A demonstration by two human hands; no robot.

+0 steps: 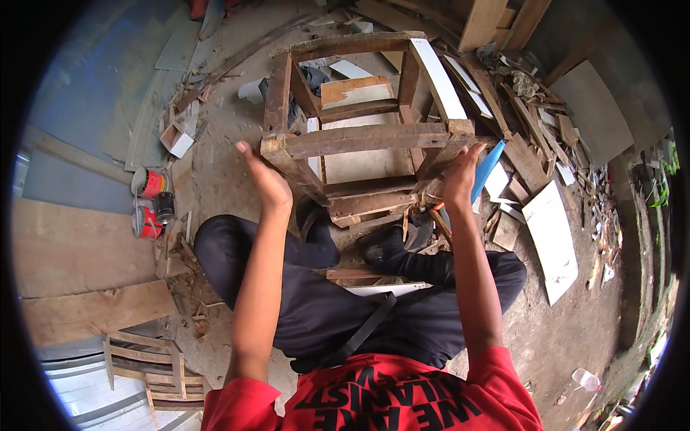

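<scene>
Two bare arms reach forward from your red T-shirt (503, 391), past your dark trousers (316, 305). Your left hand (272, 183) lies against the near left corner of a wooden stool or chair frame (366, 139), one digit pointing up; its other fingers are hidden, so I cannot tell whether they close on it. Your right hand (460, 174) grasps the near right corner.

The frame is straight ahead, between your hands, neither hand clearly nearer. Its front rail runs left to right; its legs slope down toward your shoes (310, 214). Whether they touch the ground is unclear. Just beside your right hand is a blue tapered blade (489, 171), probably a handsaw.

Beneath is dusty ground (528, 334). Red tins (149, 183) sit to your left; a white panel (550, 243) and timber offcuts (528, 158) lie right. Farther ahead, boards (483, 25) stand upright.
</scene>
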